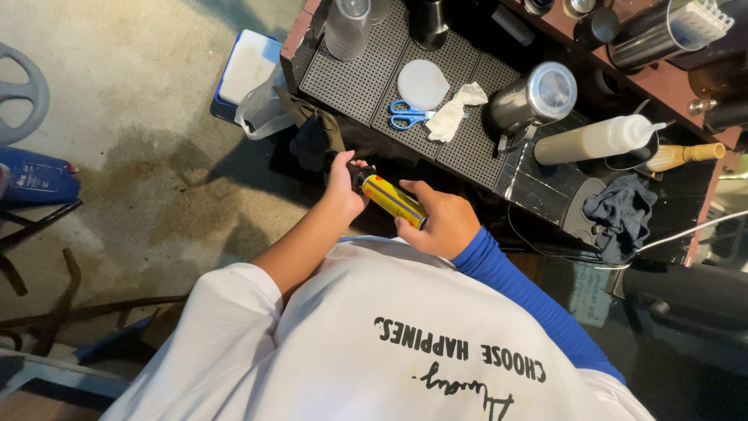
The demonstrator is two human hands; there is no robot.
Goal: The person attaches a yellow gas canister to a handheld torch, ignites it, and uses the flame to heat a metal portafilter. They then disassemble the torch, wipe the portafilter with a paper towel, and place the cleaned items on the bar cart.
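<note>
A slim yellow canister (393, 200) with a black head lies slanted between my two hands, in front of my chest. My left hand (344, 184) grips the black head at the canister's upper left end. My right hand (440, 221), with a blue sleeve behind it, is wrapped around the canister's lower right end. Both hands hover just short of the near edge of a dark counter (538, 191).
On the counter's perforated mat lie blue-handled scissors (408, 115), a white round lid (423, 83), a crumpled white cloth (457, 110), a steel jug (534, 97), a squeeze bottle (596, 139), a bamboo whisk (686, 154) and a dark rag (621, 215). A white-lidded cooler box (246, 68) stands on the concrete floor.
</note>
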